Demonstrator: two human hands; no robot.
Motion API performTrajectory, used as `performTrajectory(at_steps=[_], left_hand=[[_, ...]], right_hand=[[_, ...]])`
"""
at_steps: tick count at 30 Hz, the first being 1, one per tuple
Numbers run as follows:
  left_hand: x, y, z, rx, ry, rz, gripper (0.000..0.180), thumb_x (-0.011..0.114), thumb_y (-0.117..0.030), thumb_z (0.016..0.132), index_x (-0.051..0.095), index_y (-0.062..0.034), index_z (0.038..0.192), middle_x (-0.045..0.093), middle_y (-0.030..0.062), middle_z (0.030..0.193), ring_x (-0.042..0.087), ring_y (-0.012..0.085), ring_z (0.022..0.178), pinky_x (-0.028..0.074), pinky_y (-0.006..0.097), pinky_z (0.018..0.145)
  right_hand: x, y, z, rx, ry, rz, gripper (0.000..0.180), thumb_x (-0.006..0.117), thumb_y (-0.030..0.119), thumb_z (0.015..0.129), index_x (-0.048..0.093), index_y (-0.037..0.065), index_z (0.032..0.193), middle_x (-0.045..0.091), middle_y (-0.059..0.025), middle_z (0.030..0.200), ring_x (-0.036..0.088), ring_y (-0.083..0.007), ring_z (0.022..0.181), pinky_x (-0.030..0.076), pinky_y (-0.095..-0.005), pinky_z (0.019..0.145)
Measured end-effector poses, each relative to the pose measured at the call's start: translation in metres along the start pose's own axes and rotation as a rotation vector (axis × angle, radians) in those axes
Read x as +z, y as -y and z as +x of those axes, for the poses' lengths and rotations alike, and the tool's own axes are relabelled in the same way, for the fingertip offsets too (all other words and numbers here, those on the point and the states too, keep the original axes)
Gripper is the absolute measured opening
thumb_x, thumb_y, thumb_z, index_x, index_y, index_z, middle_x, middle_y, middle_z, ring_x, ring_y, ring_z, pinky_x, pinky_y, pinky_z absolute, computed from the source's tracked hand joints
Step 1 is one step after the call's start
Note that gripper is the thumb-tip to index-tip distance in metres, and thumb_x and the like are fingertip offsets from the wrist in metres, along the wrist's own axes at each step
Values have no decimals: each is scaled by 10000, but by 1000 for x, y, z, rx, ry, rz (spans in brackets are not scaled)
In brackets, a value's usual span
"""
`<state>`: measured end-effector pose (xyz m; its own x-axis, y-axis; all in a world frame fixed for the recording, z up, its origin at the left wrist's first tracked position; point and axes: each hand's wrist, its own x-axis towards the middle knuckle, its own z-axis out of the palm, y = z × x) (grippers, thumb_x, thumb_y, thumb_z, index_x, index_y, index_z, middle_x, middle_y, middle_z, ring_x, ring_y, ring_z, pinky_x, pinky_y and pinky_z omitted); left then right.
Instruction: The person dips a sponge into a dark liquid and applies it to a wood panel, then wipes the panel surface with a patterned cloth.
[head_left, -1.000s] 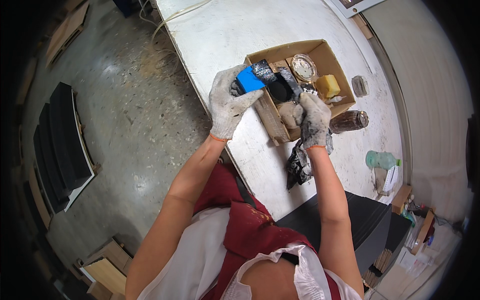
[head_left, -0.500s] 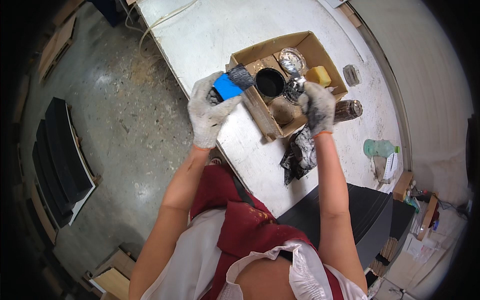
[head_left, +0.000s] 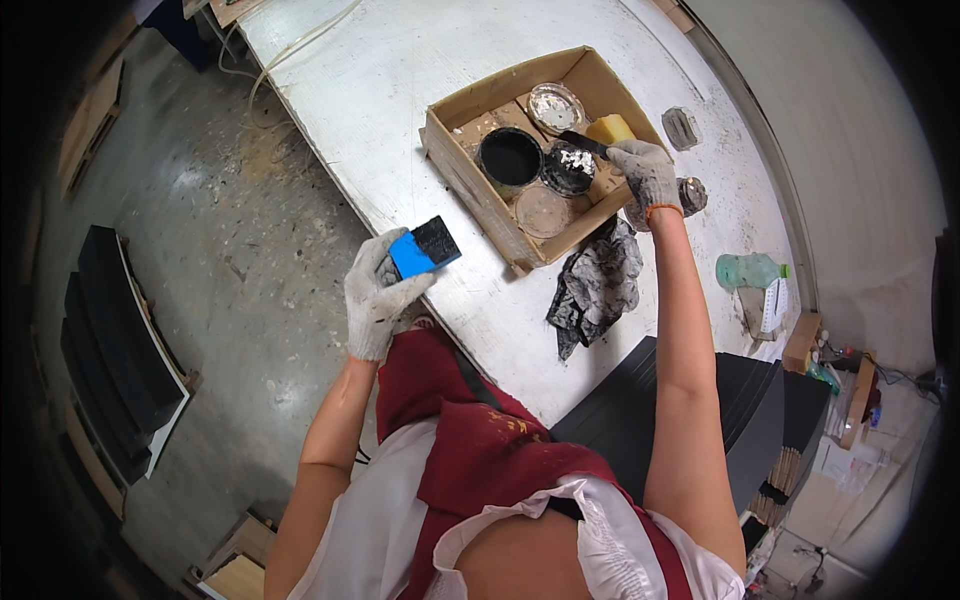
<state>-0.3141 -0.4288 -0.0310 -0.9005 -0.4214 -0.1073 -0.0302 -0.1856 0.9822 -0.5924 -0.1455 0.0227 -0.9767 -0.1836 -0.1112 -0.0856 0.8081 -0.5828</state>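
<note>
My left hand (head_left: 378,300), in a pale knit glove, grips a blue block-shaped pad (head_left: 410,258) whose end is coated black. It is held beside the table edge. My right hand (head_left: 645,170), gloved and stained, is closed over the right side of a cardboard box (head_left: 468,205). From its fingers a flat, black-coated tool (head_left: 583,144) points left; its exact kind is unclear. Inside the box are an open can of black paint (head_left: 510,157), a black-smeared container (head_left: 568,170), a round clear tub (head_left: 545,211), a whitish round lid (head_left: 554,107) and a yellow sponge (head_left: 610,129).
A black-stained crumpled cloth (head_left: 597,285) lies before the box on the white table (head_left: 500,310). To the right are a dark jar (head_left: 692,195), a green bottle (head_left: 750,269) and a small clear container (head_left: 681,128). Black panels (head_left: 620,400) stand near my right arm; more black pieces (head_left: 120,340) sit left.
My left hand has drawn the blue pad away from the box, down and left. My right hand has lifted the tool away from the black-smeared container toward the box's right side.
</note>
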Motion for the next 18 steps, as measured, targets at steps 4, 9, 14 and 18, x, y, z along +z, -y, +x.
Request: performTrajectory(at_steps=[4,9,14,18], left_hand=[[-4,8,-10,-59,52,-35,663,815,-34,716,489,98,1278,575,113,1161,601,182,1044,511,300,910],[0,13,-13,-92,89,-30,673,819,-49,710,496,90,1285,567,101,1163,602,172,1032,513,295,904],[4,15,-15,-91,116,4,652,821,-54,706,522,82,1269,561,97,1161,608,169,1018,517,289,893],[1,20,-18,-129,134,47,697,817,-92,706,494,82,1299,600,126,1188,600,188,1067,492,306,939]], right_hand=[[0,1,-2,-17,93,-218,303,678,357,765,754,140,963,711,-138,944,682,-293,898,521,-358,816],[15,-13,16,-46,162,-273,271,666,276,764,748,122,972,697,-131,866,669,-263,827,516,-348,777],[31,-39,41,-62,240,-701,283,527,258,871,733,94,975,689,-182,1054,665,-355,996,526,-440,869],[40,-52,51,-102,236,-864,295,530,267,873,733,74,967,692,-193,1043,663,-374,1003,533,-453,851]])
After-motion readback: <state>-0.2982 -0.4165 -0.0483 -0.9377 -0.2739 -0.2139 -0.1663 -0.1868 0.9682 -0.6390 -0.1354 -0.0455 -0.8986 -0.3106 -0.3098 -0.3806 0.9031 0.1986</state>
